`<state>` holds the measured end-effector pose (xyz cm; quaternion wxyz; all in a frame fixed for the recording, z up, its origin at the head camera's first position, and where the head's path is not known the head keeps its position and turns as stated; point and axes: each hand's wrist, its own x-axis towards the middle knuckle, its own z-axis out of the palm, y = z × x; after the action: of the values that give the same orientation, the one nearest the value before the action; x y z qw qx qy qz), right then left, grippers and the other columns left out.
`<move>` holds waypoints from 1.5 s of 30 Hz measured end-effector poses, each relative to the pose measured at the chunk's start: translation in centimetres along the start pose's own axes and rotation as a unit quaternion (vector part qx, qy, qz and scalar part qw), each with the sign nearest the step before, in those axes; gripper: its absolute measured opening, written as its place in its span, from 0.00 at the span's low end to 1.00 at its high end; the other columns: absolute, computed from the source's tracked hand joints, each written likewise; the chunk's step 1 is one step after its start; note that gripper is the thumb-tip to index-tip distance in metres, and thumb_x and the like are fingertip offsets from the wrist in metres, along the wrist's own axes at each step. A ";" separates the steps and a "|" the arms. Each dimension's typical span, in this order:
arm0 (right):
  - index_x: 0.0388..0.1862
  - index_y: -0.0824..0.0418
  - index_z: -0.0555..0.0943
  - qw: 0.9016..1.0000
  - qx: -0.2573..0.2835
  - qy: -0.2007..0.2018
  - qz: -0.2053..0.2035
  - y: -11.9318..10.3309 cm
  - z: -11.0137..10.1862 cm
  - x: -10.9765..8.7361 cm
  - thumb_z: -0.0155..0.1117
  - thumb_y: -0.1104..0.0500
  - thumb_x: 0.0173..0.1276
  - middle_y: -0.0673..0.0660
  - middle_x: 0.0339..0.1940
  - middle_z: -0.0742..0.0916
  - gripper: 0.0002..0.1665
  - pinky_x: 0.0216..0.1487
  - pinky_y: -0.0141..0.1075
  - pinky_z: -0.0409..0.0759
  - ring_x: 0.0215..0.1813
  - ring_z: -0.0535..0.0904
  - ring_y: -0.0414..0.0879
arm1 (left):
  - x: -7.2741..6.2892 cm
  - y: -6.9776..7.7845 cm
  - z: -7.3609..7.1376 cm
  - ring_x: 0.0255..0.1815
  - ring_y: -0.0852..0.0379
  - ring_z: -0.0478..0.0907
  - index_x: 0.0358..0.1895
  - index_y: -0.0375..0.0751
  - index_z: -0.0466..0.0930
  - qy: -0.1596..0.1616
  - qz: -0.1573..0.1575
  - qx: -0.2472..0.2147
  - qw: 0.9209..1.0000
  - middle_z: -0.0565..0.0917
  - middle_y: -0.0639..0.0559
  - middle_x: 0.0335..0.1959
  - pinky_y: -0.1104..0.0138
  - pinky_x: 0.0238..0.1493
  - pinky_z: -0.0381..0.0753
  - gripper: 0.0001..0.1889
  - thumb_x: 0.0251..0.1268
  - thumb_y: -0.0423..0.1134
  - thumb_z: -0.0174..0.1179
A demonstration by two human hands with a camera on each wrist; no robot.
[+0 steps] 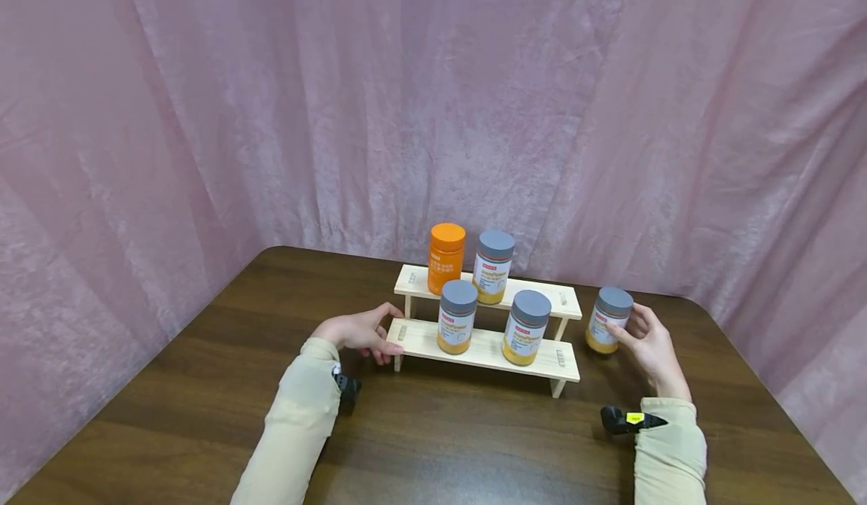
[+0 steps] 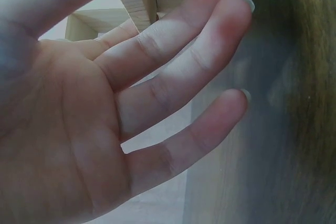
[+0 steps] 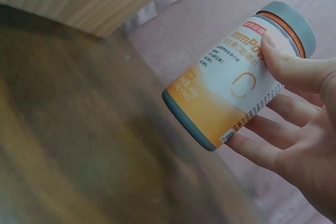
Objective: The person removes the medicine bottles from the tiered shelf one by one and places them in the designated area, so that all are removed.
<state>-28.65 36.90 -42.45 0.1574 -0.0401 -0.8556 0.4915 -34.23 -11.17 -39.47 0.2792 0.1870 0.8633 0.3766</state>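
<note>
At the right, my right hand (image 1: 653, 347) grips a supplement bottle (image 1: 608, 320) with a grey cap and a white and yellow label. In the right wrist view the thumb lies on the label of this bottle (image 3: 231, 77), fingers behind it. My left hand (image 1: 362, 333) holds the left end of a two-step wooden rack (image 1: 484, 345), thumb and index finger at the lower board's end. The left wrist view shows the other fingers (image 2: 163, 87) stretched out beneath the wood. Two more grey-capped bottles (image 1: 457, 317) (image 1: 526, 328) stand on the lower step.
On the upper step stand an orange bottle (image 1: 446, 259) and a grey-capped bottle (image 1: 493, 266) side by side. The rack is on a dark brown wooden table (image 1: 440, 445). A pink curtain (image 1: 433, 114) hangs directly behind the table's back edge.
</note>
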 end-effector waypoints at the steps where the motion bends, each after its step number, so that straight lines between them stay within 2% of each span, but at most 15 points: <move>1: 0.72 0.70 0.57 1.000 -0.004 -0.006 0.002 0.1 0.1 0.0 0.62 0.57 0.70 0.70 0.66 0.74 0.39 0.42 0.14 0.69 0.44 0.67 0.18 | 0.0 0.0 0.0 0.27 0.57 0.83 0.65 0.44 0.55 0.000 0.000 -0.001 1.000 0.86 0.45 0.29 0.65 0.33 0.73 0.34 0.63 0.42 0.66; 3: 0.73 0.70 0.55 1.000 -0.001 -0.019 0.007 0.5 0.2 0.0 0.61 0.57 0.71 0.75 0.69 0.70 0.40 0.43 0.13 0.67 0.46 0.66 0.19 | -0.1 0.0 0.0 0.27 0.57 0.83 0.65 0.44 0.55 0.001 0.001 -0.002 1.000 0.87 0.44 0.30 0.64 0.33 0.73 0.33 0.63 0.42 0.65; 6: 0.73 0.71 0.54 0.999 0.010 -0.030 0.009 0.9 0.2 0.0 0.61 0.58 0.71 0.75 0.69 0.70 0.40 0.44 0.13 0.67 0.46 0.66 0.17 | -0.1 0.0 0.1 0.27 0.57 0.83 0.64 0.44 0.55 0.001 0.000 -0.006 1.000 0.87 0.44 0.30 0.64 0.33 0.73 0.33 0.63 0.42 0.65; 10: 0.72 0.72 0.53 0.999 0.032 -0.042 0.005 1.3 -0.1 -0.2 0.61 0.58 0.71 0.58 0.63 0.76 0.40 0.45 0.14 0.69 0.43 0.65 0.13 | -0.2 0.0 0.2 0.27 0.58 0.82 0.64 0.43 0.55 0.002 0.000 -0.008 1.000 0.87 0.45 0.29 0.65 0.33 0.73 0.33 0.63 0.42 0.65; 13: 0.74 0.72 0.51 0.998 0.038 -0.054 0.007 1.4 -0.5 -0.3 0.61 0.58 0.71 0.56 0.64 0.75 0.42 0.46 0.14 0.68 0.46 0.66 0.14 | -0.2 0.1 0.2 0.26 0.58 0.82 0.65 0.43 0.55 0.001 0.004 -0.008 1.000 0.87 0.45 0.29 0.65 0.33 0.73 0.33 0.63 0.41 0.65; 15: 0.76 0.69 0.46 0.997 0.043 -0.067 0.014 1.4 -0.8 -0.4 0.61 0.60 0.70 0.63 0.69 0.71 0.46 0.48 0.15 0.68 0.55 0.71 0.25 | -0.1 0.1 0.2 0.26 0.58 0.82 0.65 0.42 0.55 -0.001 0.007 -0.007 1.000 0.88 0.45 0.29 0.65 0.33 0.73 0.33 0.63 0.41 0.65; 17: 0.78 0.64 0.38 0.995 0.048 -0.082 0.018 1.0 -1.0 -0.3 0.62 0.63 0.69 0.73 0.74 0.61 0.52 0.58 0.26 0.69 0.67 0.70 0.44 | -0.1 0.0 0.2 0.26 0.59 0.81 0.65 0.42 0.54 -0.003 0.009 -0.007 1.000 0.88 0.45 0.29 0.66 0.33 0.73 0.33 0.64 0.41 0.65; 20: 0.77 0.55 0.25 0.993 0.057 -0.099 0.018 0.1 -1.3 -0.2 0.64 0.66 0.65 0.79 0.75 0.50 0.64 0.70 0.53 0.62 0.75 0.50 0.73 | -0.1 -0.1 0.2 0.26 0.58 0.81 0.65 0.42 0.54 -0.003 0.010 -0.010 1.000 0.88 0.45 0.29 0.66 0.32 0.73 0.33 0.63 0.41 0.65; 22: 0.75 0.52 0.20 0.993 0.056 -0.100 0.009 -0.7 -1.5 -0.1 0.65 0.67 0.63 0.80 0.75 0.45 0.68 0.68 0.68 0.53 0.75 0.42 0.78 | -0.2 -0.1 0.2 0.26 0.58 0.81 0.65 0.42 0.54 -0.003 0.011 -0.012 1.000 0.88 0.45 0.29 0.66 0.32 0.73 0.33 0.63 0.41 0.65; 23: 0.75 0.52 0.20 0.994 0.051 -0.095 0.003 -1.2 -1.6 -0.1 0.66 0.67 0.63 0.80 0.75 0.44 0.69 0.68 0.71 0.49 0.74 0.41 0.79 | -0.2 -0.1 0.2 0.26 0.58 0.82 0.65 0.42 0.54 -0.002 0.010 -0.014 1.000 0.88 0.44 0.29 0.66 0.32 0.74 0.33 0.63 0.41 0.65; 28: 0.78 0.58 0.33 0.999 0.002 -0.015 -0.048 -3.8 -1.4 0.1 0.70 0.67 0.59 0.78 0.74 0.54 0.64 0.70 0.66 0.50 0.74 0.49 0.75 | -0.2 -0.1 0.2 0.27 0.57 0.83 0.65 0.42 0.55 0.001 0.011 -0.024 1.000 0.88 0.46 0.28 0.64 0.33 0.75 0.33 0.63 0.40 0.65; 31: 0.77 0.62 0.47 0.996 -0.022 0.049 -0.078 -5.8 -0.6 0.3 0.70 0.69 0.58 0.75 0.72 0.63 0.55 0.71 0.61 0.54 0.73 0.57 0.71 | -0.2 -0.2 0.2 0.28 0.56 0.83 0.65 0.42 0.55 0.001 0.017 -0.029 0.999 0.88 0.46 0.29 0.63 0.34 0.76 0.33 0.62 0.40 0.66; 36: 0.67 0.66 0.66 0.986 -0.010 0.129 -0.104 -9.7 2.0 -0.1 0.66 0.69 0.61 0.68 0.64 0.77 0.35 0.69 0.48 0.65 0.67 0.71 0.60 | 0.0 -0.5 0.1 0.30 0.55 0.84 0.65 0.41 0.55 -0.003 0.028 -0.030 0.999 0.88 0.44 0.30 0.62 0.36 0.78 0.34 0.62 0.40 0.66; 40: 0.62 0.66 0.72 0.981 -0.010 0.127 -0.148 -12.3 4.3 -0.7 0.62 0.69 0.65 0.66 0.54 0.84 0.25 0.59 0.38 0.72 0.58 0.79 0.57 | 0.0 -0.7 0.1 0.30 0.55 0.85 0.65 0.41 0.54 -0.006 0.031 -0.030 0.999 0.88 0.43 0.31 0.63 0.36 0.78 0.34 0.62 0.40 0.66; 45: 0.60 0.65 0.73 0.978 -0.026 0.072 -0.193 -14.3 6.2 -1.1 0.62 0.67 0.66 0.66 0.50 0.85 0.23 0.56 0.47 0.77 0.53 0.82 0.59 | 0.0 -0.7 0.2 0.30 0.54 0.85 0.64 0.41 0.55 -0.005 0.035 -0.031 0.999 0.88 0.42 0.31 0.63 0.36 0.78 0.33 0.62 0.40 0.66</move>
<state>-28.26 24.19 -33.42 0.3094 0.0868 -0.8460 0.4254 -34.23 -11.51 -40.11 0.2756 0.2105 0.8428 0.4115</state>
